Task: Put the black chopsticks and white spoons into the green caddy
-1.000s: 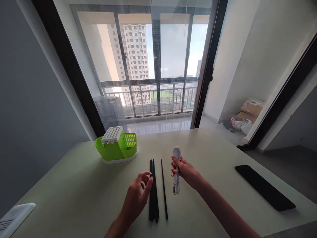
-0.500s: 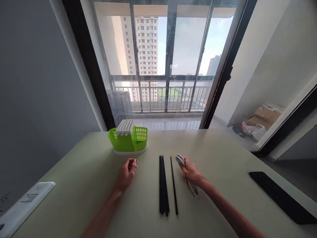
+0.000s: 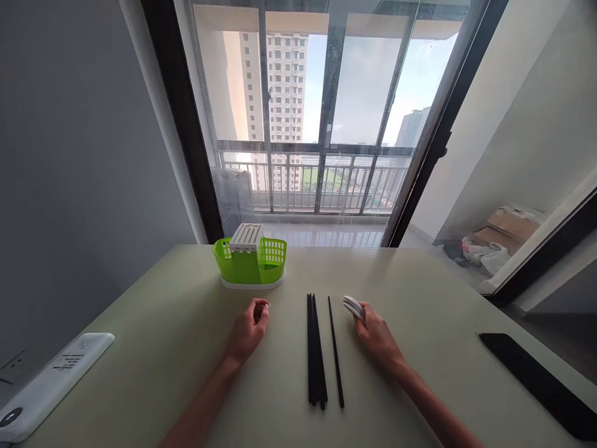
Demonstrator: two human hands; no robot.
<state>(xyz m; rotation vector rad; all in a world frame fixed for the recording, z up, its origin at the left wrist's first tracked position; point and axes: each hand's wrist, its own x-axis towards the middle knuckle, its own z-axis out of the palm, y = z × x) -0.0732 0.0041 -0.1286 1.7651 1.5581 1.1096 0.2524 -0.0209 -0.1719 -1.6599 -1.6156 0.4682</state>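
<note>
1. Grey wall [image 3: 69, 155], far left, beside a pale green tabletop [image 3: 396, 274]; tall windows [image 3: 364, 81] stand beyond. A white, slab-like object [image 3: 56, 379] with dark print lies near the table's left edge. Its near end is cut off by the frame, and the print is too small to read.
2. Green utensil caddy [image 3: 242, 267] with a white slotted cover [image 3: 247, 235], near the table's far edge, well apart from the utensils. Its walls hide part of the inside.
3. Left hand [image 3: 247, 326], at or just above the tabletop in front of the caddy, fingers curled toward the thumb. Whether the fingertips meet, or pinch anything small, cannot be told.
4. Black chopsticks [image 3: 316, 361], several laid side by side as one bundle — by the layout, gathering of these appears mostly done. Overlap prevents a sure count. A single chopstick [image 3: 336, 354] lies just to the right, apart from the bundle and so not yet joined to it.
5. White spoons [image 3: 353, 306], nested and gripped in the right hand [image 3: 374, 330], fingers closed around them — not yet set down. Handles are hidden by the hand; the number is uncertain.
6. Black flat slab [image 3: 536, 379], far right, running to the frame's edge; purpose unclear.
</note>
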